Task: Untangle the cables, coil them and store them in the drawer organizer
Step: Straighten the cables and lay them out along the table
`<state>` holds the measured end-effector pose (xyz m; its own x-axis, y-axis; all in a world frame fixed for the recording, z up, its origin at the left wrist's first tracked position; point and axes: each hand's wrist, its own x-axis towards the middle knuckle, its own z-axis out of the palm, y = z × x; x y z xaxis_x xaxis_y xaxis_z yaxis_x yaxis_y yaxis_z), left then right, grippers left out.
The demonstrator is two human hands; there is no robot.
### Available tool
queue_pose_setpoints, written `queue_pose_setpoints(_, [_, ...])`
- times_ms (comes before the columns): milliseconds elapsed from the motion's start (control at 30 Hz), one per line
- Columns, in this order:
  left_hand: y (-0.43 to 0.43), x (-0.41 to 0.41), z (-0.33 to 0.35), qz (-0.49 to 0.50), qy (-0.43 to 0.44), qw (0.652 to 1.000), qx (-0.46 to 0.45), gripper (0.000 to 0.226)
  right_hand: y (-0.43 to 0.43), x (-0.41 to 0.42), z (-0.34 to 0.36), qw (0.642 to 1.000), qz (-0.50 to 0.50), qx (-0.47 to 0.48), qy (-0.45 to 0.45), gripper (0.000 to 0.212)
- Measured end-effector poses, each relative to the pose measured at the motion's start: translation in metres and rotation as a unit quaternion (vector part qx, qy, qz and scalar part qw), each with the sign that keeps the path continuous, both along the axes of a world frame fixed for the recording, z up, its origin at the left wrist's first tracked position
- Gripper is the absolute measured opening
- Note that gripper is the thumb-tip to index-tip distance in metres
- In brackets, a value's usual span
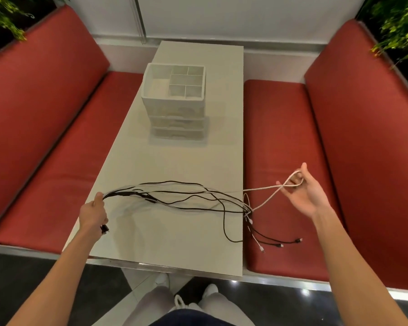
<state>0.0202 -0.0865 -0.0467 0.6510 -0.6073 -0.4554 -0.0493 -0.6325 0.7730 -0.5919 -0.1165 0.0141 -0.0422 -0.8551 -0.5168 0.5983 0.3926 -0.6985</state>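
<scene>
Between the left hand (92, 214) and right hand (304, 191), cables (186, 200) stretch.

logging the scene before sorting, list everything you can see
table: one, off-white, centre
drawer organizer: one, white, far half of table
black cables: several, black, tangled across near table
white cable: at least one, white, right of table
benches: two, red, flanking table
plants: two, green, top corners
shoes: two, white, bottom centre
left hand: grips black cables
right hand: holds white cable loop
</scene>
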Motion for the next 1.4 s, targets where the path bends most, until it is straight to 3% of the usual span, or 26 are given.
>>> queue_pose_setpoints(100, [0.0,0.001,0.003,0.012,-0.009,1.0,-0.001,0.045,-0.002,-0.005,0.019,0.988,0.129,-0.008,0.088,0.028])
queue_pose_setpoints(200, [0.004,0.001,0.01,0.01,-0.02,1.0,0.0,0.044,-0.006,-0.011,0.035,0.916,0.266,-0.034,0.3,0.042])
queue_pose_setpoints(233, [0.006,0.001,0.012,0.005,-0.024,1.0,0.002,0.045,-0.006,-0.014,0.039,0.9,0.28,-0.038,0.333,0.045])
queue_pose_setpoints(300, [0.009,-0.001,0.014,-0.001,-0.026,1.0,0.005,0.045,-0.006,-0.021,0.046,0.907,0.268,-0.048,0.322,0.041])
queue_pose_setpoints(467, [0.013,-0.002,0.011,0.006,-0.017,1.0,0.004,0.048,-0.008,-0.027,0.055,0.966,0.168,-0.078,0.179,0.033])
queue_pose_setpoints(600, [0.011,-0.011,0.011,-0.003,-0.011,1.0,0.0,0.047,-0.011,-0.017,0.044,0.965,0.086,-0.1,0.229,0.044])
queue_pose_setpoints(867, [0.01,-0.005,0.01,-0.007,-0.019,1.0,0.002,0.047,-0.026,-0.031,0.085,0.949,0.093,-0.139,0.269,0.061])
queue_pose_setpoints(967, [0.011,-0.005,0.01,-0.019,-0.022,1.0,0.002,0.047,-0.03,-0.033,0.106,0.888,0.102,-0.167,0.417,0.05])
queue_pose_setpoints(1100, [0.009,-0.005,0.013,-0.025,-0.031,0.999,0.009,0.05,-0.029,-0.036,0.118,0.743,0.127,-0.179,0.633,0.02])
queue_pose_setpoints(1167, [0.009,-0.003,0.015,-0.032,-0.038,0.999,0.011,0.049,-0.03,-0.035,0.112,0.718,0.146,-0.155,0.663,0.011])
queue_pose_setpoints(1400, [0.013,0.005,0.026,-0.089,-0.019,0.995,-0.031,0.043,-0.018,-0.028,0.003,0.633,0.36,-0.069,0.682,0.017])
